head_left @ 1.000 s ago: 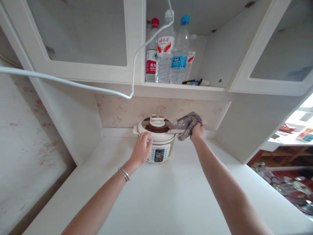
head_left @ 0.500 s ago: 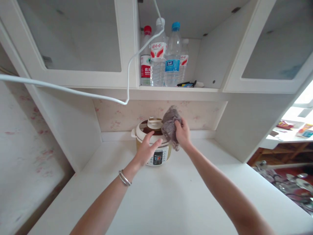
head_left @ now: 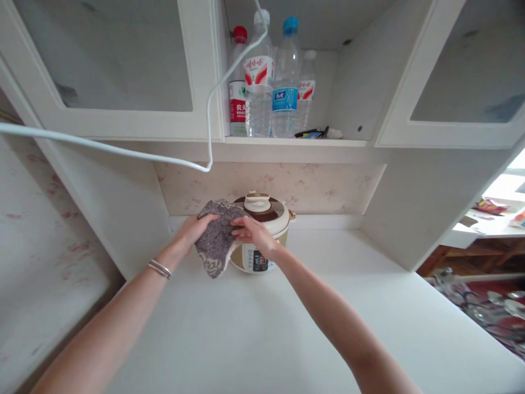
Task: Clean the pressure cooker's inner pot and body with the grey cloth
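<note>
A cream and brown electric pressure cooker stands at the back of the white counter, against the flowered wall. A grey patterned cloth hangs over the cooker's left side. My left hand, with bangles on the wrist, grips the cloth's upper left part. My right hand pinches the cloth's right edge, in front of the cooker's lid.
Several water bottles stand on the open shelf above, with a small dark object beside them. A white cable hangs across from the left and rises past the shelf. Glass-fronted cupboard doors flank the shelf. Cluttered items lie at the right.
The cloth moved from the cooker's right side, across the lid, to its left side. My left hand left the cooker's front and took hold of the cloth with the right hand.
</note>
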